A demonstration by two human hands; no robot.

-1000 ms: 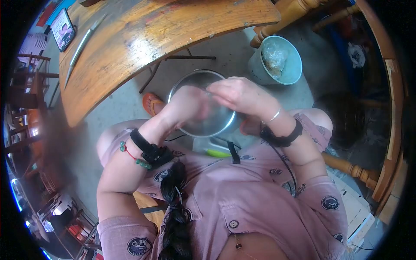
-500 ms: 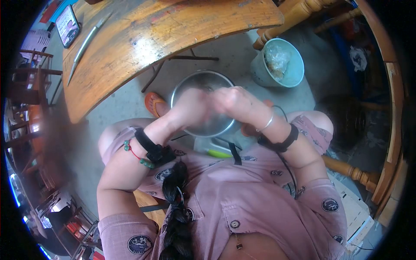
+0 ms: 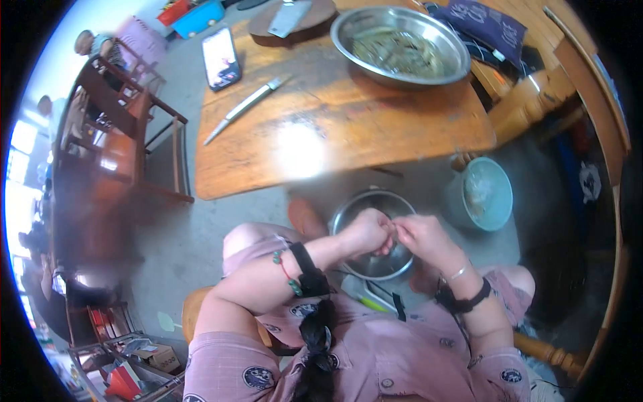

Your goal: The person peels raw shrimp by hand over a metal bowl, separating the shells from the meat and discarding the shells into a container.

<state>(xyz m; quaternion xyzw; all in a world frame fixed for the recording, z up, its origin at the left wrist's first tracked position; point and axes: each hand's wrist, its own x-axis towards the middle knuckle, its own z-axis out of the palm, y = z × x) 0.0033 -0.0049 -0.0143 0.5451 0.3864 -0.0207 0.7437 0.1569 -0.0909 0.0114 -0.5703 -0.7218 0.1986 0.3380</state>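
Note:
My left hand [image 3: 370,232] is closed, fingers curled, over a steel basin [image 3: 382,268] low between my knees. Beside it, my right hand [image 3: 420,236] is closed in a pinch, its fingertips meeting those of the left hand. Whatever the fingers hold is too small or hidden to name. Most of the basin's inside is covered by the hands. On the wooden table [image 3: 248,164] ahead, a wide steel bowl [image 3: 345,47] holds grey-green pieces in liquid, shrimp-like but not clear. A long slim knife [image 3: 244,110] lies at the table's left side.
A phone [image 3: 220,60] rests near the knife. Behind it are a round board [image 3: 321,15] and a cleaver [image 3: 290,18]. A pale blue bucket [image 3: 501,194] with a plastic bag stands to the right. Wooden chairs [image 3: 120,120] and people are at the left.
My view has tilted up and shifted left, so the table's steel bowl, board and cleaver now show. Both hands stay together over the lower basin, with less blur.

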